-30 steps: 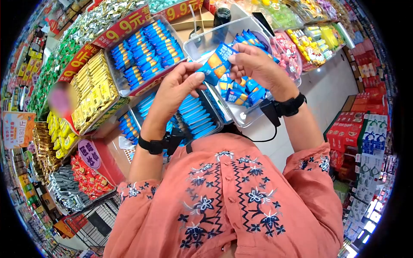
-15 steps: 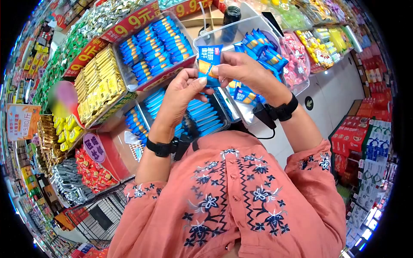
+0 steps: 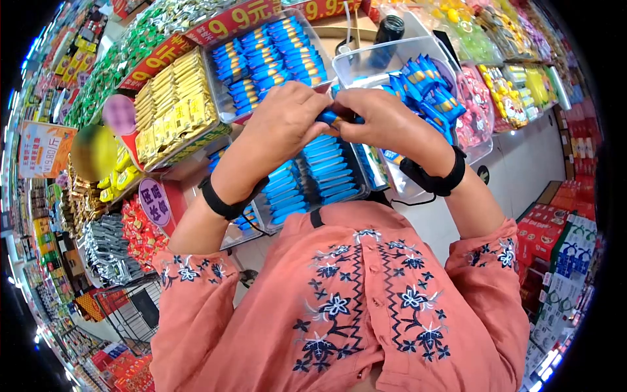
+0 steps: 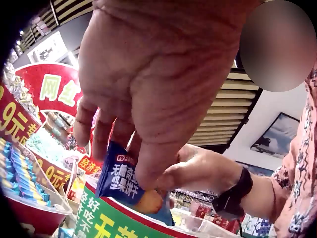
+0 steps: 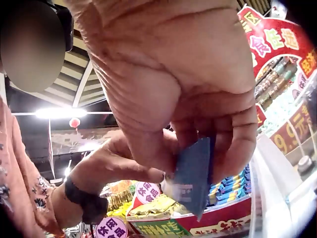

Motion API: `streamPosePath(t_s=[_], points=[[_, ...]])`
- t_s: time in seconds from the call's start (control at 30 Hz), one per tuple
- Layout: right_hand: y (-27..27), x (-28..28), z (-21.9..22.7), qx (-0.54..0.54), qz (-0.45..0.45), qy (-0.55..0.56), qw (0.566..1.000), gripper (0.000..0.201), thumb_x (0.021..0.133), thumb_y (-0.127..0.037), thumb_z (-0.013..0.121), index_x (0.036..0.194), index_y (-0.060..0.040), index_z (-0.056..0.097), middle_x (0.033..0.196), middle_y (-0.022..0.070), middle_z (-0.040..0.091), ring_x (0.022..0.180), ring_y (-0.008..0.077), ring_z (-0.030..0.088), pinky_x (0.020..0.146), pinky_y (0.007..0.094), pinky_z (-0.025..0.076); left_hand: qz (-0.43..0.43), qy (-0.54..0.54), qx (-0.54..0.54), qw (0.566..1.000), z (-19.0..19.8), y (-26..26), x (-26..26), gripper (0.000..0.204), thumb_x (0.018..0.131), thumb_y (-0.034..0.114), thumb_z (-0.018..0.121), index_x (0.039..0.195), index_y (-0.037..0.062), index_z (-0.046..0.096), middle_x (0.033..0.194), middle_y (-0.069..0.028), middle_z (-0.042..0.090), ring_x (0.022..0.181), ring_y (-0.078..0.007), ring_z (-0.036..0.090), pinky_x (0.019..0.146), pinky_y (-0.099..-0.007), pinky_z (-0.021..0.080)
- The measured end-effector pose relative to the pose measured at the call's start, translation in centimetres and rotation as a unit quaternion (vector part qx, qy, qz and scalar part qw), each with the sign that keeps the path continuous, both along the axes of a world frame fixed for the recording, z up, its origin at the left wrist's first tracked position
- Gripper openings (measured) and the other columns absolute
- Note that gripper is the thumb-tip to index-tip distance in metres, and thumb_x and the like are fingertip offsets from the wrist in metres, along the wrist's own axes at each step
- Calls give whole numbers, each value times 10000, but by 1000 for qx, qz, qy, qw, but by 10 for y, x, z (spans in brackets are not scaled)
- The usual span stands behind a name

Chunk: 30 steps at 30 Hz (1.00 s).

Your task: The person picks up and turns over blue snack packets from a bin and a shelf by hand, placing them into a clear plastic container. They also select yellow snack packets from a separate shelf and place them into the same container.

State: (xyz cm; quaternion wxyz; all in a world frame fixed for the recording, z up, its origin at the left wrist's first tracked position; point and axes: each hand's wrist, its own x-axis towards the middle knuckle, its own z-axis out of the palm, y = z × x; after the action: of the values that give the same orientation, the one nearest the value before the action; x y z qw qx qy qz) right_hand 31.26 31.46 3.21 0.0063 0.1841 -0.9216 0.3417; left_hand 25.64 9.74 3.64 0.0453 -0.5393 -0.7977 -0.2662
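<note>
Both hands meet around a small blue biscuit packet (image 3: 330, 117), mostly hidden beneath them in the head view. My left hand (image 3: 281, 124) pinches it between thumb and fingers. The left wrist view shows the packet's printed front (image 4: 124, 181) with a biscuit picture. From the other side, my right hand (image 3: 388, 121) pinches the same packet, whose plain blue-grey face (image 5: 193, 173) shows in the right wrist view. Below the hands is a tray of blue sticks (image 3: 326, 170). A clear plastic bin (image 3: 359, 65) with more blue packets (image 3: 428, 88) stands close by the right hand.
Behind the left hand is a box of blue biscuit packets (image 3: 271, 55), beside yellow packets (image 3: 179, 98). A dark bottle (image 3: 390, 29) stands behind the clear bin. Pink packets (image 3: 473, 98) lie right of it. A wire shopping cart (image 3: 134, 313) is at lower left.
The packet was held up with its front showing; now it is tipped and mostly covered. Both hands have closed in around it. The head view has shifted, moving the displays rightward.
</note>
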Motion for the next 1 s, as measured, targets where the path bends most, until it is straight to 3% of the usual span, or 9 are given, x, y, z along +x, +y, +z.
streamPosePath(t_s=[0.13, 0.27, 0.3, 0.33, 0.4, 0.5, 0.6, 0.73, 1.0], points=[[-7, -5, -7, 14, 28, 40, 999, 249, 825, -258, 708, 880, -27, 633, 829, 191, 654, 791, 399, 638, 679, 484, 501, -15, -51, -35, 998, -6, -8, -7, 313, 842, 172, 735, 1119, 66, 634, 1007, -125, 626, 962, -330, 587, 807, -424, 461], [-6, -11, -10, -26, 34, 24, 999, 221, 853, -183, 665, 1005, -26, 632, 954, 178, 648, 840, 390, 641, 721, 465, 515, -6, -124, -45, 991, -23, -21, -38, 273, 840, 226, 753, 1040, 62, 667, 969, -127, 656, 923, -318, 605, 785, -403, 469], [-4, -13, -9, -36, 18, 20, 999, 237, 865, -149, 662, 1062, -24, 619, 1003, 171, 640, 839, 353, 652, 732, 427, 527, 4, -153, -47, 987, -26, -28, -50, 267, 842, 238, 756, 1022, 60, 673, 958, -128, 665, 910, -314, 610, 783, -399, 471], [0, -14, -8, -54, 10, 9, 998, 243, 868, -146, 665, 1073, -24, 619, 996, 169, 640, 835, 339, 655, 730, 416, 529, 40, -138, -38, 989, -18, -36, -59, 272, 852, 262, 749, 1015, 57, 674, 945, -138, 678, 881, -310, 621, 782, -395, 473], [9, -17, -5, -90, -7, -15, 996, 255, 873, -138, 670, 1095, -23, 619, 981, 166, 641, 828, 312, 660, 726, 394, 533, 88, -56, -24, 994, -40, -61, -103, 279, 861, 264, 738, 1033, 55, 671, 917, -148, 675, 855, -316, 620, 774, -401, 475], [12, -14, 2, -109, -33, -30, 993, 267, 894, -132, 666, 1128, -15, 612, 950, 164, 645, 801, 284, 653, 703, 374, 531, 197, -103, -79, 972, -31, -80, -134, 299, 861, 265, 737, 1049, 47, 656, 905, -172, 670, 857, -346, 620, 760, -428, 479], [17, -15, -5, -116, -37, -37, 992, 265, 900, -128, 665, 1132, -13, 610, 917, 161, 647, 784, 279, 645, 691, 376, 526, 253, -35, -137, 957, -45, -89, -151, 305, 861, 251, 735, 1066, 47, 639, 895, -204, 665, 866, -377, 629, 755, -450, 479], [20, -11, -9, -112, -34, -45, 992, 257, 900, -117, 667, 1127, -12, 609, 878, 148, 649, 769, 270, 639, 679, 377, 520, 270, -19, -165, 949, -73, -93, -169, 274, 835, 196, 740, 1032, 45, 625, 914, -219, 681, 898, -427, 639, 744, -504, 497], [26, -9, -12, -133, -36, -58, 989, 248, 897, -107, 664, 1108, 9, 604, 851, 142, 648, 754, 270, 639, 673, 374, 517, 276, 70, -196, 938, -92, -103, -175, 290, 839, 137, 726, 1061, 71, 551, 956, -192, 612, 938, -410, 608, 766, -493, 486]])
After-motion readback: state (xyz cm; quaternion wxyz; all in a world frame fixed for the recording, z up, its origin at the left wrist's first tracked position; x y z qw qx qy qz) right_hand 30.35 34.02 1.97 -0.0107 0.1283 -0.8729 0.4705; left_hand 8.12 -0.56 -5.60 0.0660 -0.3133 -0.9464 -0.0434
